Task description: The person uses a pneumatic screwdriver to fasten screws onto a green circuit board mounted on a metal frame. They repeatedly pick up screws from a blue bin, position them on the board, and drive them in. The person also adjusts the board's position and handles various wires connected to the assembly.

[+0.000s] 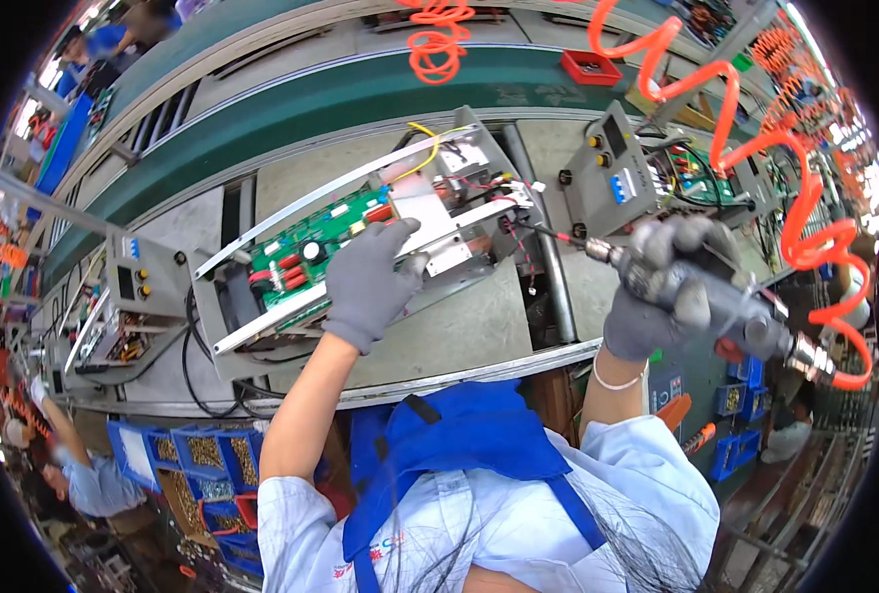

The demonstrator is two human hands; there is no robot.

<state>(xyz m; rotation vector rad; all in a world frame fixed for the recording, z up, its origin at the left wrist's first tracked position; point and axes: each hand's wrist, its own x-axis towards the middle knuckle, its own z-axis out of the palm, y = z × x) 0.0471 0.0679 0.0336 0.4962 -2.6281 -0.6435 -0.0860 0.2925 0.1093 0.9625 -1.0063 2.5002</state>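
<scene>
One open metal chassis (360, 247) holding one green circuit board (311, 259) lies on the desk (459, 331), the left hand (368, 282) pressing flat on it, the right hand's (669, 287) grip wrapped around one pneumatic screwdriver (696, 292) at its right edge.

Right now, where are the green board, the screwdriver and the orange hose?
Green board (306, 259), head view, on its middle.
Screwdriver (612, 255), head view, on its metal nose.
Orange hose (815, 232), head view, on a coil.

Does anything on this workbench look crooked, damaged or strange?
Nothing looks damaged or spilled. The open metal case lies at an angle on the bench, steadied by the left hand, while the right hand points an air screwdriver at it.
</scene>
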